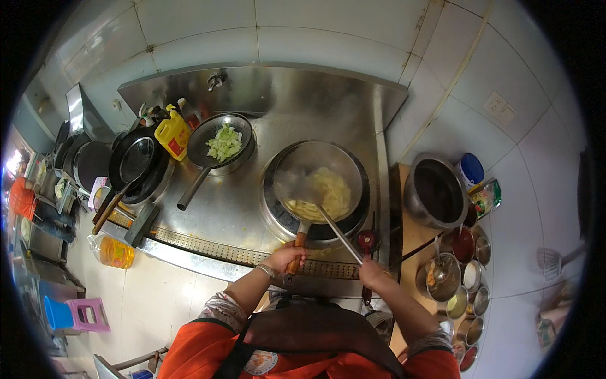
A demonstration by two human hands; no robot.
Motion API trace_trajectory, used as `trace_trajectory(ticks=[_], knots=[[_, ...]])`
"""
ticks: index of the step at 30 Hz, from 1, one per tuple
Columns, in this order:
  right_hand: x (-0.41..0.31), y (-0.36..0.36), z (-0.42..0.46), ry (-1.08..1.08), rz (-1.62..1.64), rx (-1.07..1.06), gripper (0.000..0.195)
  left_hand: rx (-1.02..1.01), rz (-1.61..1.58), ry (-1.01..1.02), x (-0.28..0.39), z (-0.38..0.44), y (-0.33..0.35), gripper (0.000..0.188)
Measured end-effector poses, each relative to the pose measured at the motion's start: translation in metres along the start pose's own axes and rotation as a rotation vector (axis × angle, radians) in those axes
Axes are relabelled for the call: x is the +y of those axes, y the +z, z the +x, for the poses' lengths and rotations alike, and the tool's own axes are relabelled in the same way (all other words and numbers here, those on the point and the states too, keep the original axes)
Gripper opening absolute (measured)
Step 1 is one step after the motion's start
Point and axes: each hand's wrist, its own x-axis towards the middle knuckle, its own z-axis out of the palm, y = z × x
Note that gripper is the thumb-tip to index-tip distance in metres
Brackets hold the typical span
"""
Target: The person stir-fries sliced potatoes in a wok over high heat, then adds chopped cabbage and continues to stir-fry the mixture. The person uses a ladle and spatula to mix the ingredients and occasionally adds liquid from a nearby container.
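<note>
Steam rises from a wok point(284, 175) on the round stove burner, with pale yellow sliced food point(331, 189) inside. My left hand point(285, 257) grips the wok's wooden handle point(300, 241). In my right hand point(373, 275) is the metal shaft of a long-handled utensil point(340, 234), whose head reaches into the wok and is partly hidden by steam and food. Left of the burner, a perforated strainer point(197, 150) holding chopped light-green vegetable point(225, 143) rests on a round metal vessel.
A yellow bottle point(173, 135) and dark pans point(137, 161) stand on the left of the steel stove point(227, 208). To the right are a deep metal pot point(434, 192) and several seasoning containers point(457, 303). An oil jug point(115, 252) is on the floor; another person point(23, 199) is far left.
</note>
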Motion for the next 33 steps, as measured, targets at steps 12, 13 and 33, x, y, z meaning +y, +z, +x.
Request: trace_trajectory(ticks=[12, 13, 33], knots=[[0.021, -0.045, -0.057, -0.104, 0.064, 0.13, 0.032, -0.008, 0.139, 0.019, -0.004, -0.083, 0.031, 0.006], [0.033, -0.047, -0.062, -0.138, 0.127, 0.078, 0.032, -0.027, 0.015, 0.02, -0.007, -0.093, 0.036, 0.006], [0.04, -0.081, -0.087, -0.199, 0.105, -0.128, 0.03, -0.071, -0.136, -0.025, 0.01, -0.062, 0.032, 0.013]])
